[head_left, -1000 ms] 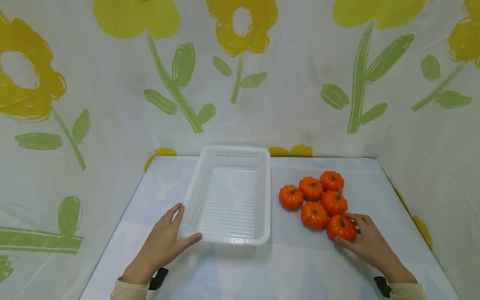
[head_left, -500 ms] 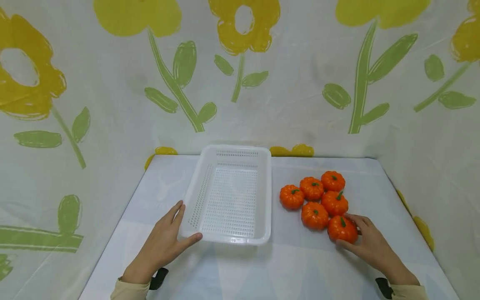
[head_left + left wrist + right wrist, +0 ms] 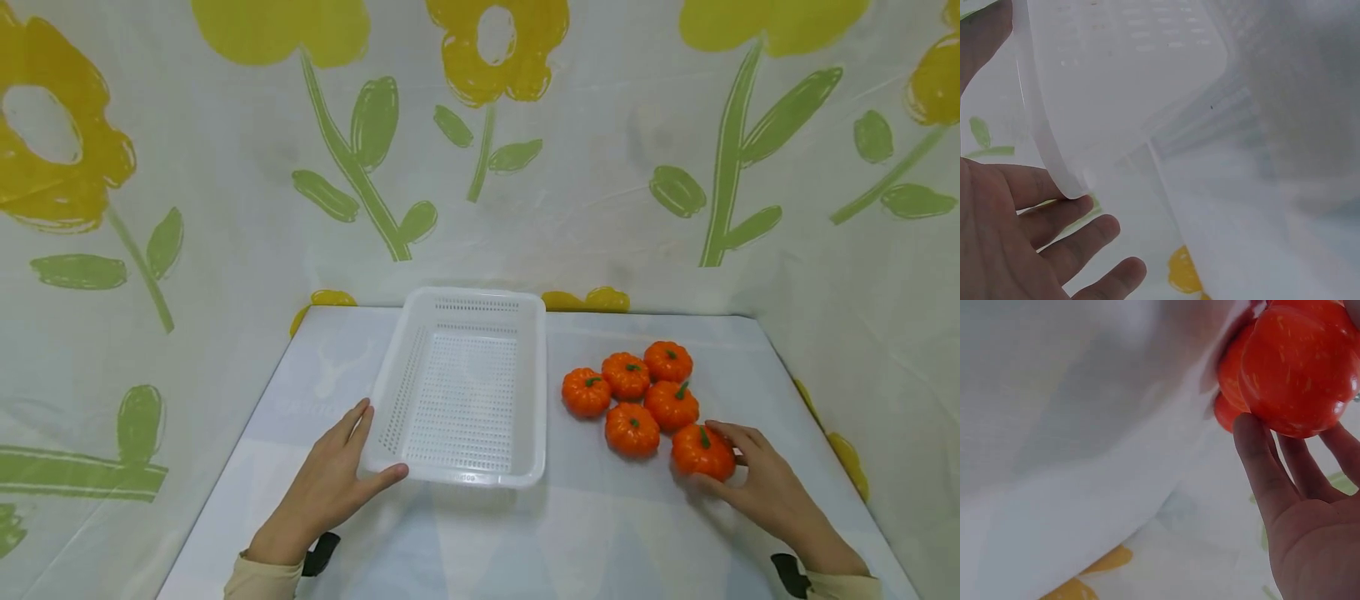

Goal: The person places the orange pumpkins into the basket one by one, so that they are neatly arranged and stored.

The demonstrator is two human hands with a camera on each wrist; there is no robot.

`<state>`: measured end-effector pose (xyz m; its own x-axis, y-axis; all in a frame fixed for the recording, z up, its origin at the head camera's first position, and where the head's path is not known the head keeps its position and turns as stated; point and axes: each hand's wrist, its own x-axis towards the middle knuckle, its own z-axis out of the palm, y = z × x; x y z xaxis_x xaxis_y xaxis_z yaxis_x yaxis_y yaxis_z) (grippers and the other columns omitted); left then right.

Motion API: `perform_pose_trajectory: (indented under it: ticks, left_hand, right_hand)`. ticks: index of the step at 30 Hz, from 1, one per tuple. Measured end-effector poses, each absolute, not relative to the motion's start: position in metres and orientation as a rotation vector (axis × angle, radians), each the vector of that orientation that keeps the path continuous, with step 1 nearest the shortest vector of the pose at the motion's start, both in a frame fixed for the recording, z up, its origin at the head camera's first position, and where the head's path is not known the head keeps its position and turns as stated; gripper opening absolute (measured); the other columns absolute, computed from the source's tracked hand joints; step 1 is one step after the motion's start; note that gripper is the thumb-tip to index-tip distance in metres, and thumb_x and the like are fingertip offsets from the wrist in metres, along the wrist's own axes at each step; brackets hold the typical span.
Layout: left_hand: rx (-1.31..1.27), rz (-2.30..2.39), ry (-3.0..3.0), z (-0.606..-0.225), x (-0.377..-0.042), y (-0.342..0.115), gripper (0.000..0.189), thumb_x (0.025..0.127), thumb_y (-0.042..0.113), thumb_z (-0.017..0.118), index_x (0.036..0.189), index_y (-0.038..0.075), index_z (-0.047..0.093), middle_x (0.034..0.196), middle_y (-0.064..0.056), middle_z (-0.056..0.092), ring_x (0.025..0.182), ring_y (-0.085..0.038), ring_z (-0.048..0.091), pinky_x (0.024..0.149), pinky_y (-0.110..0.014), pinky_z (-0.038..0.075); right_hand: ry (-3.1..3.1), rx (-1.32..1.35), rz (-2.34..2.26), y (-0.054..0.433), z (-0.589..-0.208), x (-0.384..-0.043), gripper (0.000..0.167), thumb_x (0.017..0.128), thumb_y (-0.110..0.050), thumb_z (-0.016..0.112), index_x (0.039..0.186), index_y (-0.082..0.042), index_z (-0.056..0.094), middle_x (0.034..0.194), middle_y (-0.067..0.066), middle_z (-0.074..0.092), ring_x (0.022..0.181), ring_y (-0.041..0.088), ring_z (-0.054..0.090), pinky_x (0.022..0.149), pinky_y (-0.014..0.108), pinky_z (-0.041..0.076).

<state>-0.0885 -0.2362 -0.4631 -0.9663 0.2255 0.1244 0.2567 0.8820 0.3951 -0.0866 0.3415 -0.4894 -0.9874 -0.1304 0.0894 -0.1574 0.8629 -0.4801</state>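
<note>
In the head view, my right hand holds a small orange pumpkin between thumb and fingers, at the near right of a group of similar pumpkins. Its green stem points up. The right wrist view shows the glossy underside of the pumpkin, with fingertips against it. My left hand spreads its fingers around the near left corner of a white perforated plastic basket, thumb at the near rim. In the left wrist view, fairly straight fingers lie at the corner of the basket.
Several other orange pumpkins cluster right of the basket. All stand on a white-covered table. Behind and beside it hangs a pale cloth printed with yellow flowers and green leaves.
My right hand has drawn the near right pumpkin rightward, apart from the group. The left hand and the basket have kept their places relative to each other.
</note>
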Motion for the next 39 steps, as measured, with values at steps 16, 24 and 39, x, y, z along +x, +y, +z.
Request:
perform_pose_trajectory:
  ticks: [16,24,39]
  left_hand:
    - [-0.357,-0.602,-2.993,-0.463,-0.089,-0.235,0.111,0.084,0.074,0.063,0.154,-0.006,0.033,0.162,-0.020,0.030,0.142,-0.045,0.036,0.112,-0.061,0.034]
    - [-0.368,-0.594,-3.002,-0.463,-0.090,-0.233,0.112,0.084,0.075,0.062,0.155,-0.006,0.032,0.162,-0.019,0.029,0.142,-0.045,0.035,0.112,-0.061,0.034]
    - [-0.353,-0.595,-3.004,-0.462,-0.088,-0.235,0.110,0.084,0.071,0.067,0.155,-0.006,0.032,0.162,-0.020,0.029,0.142,-0.045,0.035,0.113,-0.061,0.033]
  right_hand:
    - [-2.847,0.465,0.892,0.295,-0.461,-0.127,0.081,0.080,-0.038,0.087,0.146,-0.008,0.050,0.140,0.015,0.049,0.118,0.035,0.054,0.090,0.059,0.053]
    - [-2.850,0.666,0.931,0.263,-0.442,-0.149,0.079,0.082,-0.043,0.084,0.147,-0.015,0.049,0.147,0.013,0.044,0.129,0.040,0.048,0.098,0.068,0.045]
    - [-2.805,0.980,0.983,0.184,-0.424,-0.178,0.074,0.086,-0.039,0.083,0.149,-0.020,0.047,0.149,0.000,0.043,0.133,0.022,0.047,0.105,0.049,0.048]
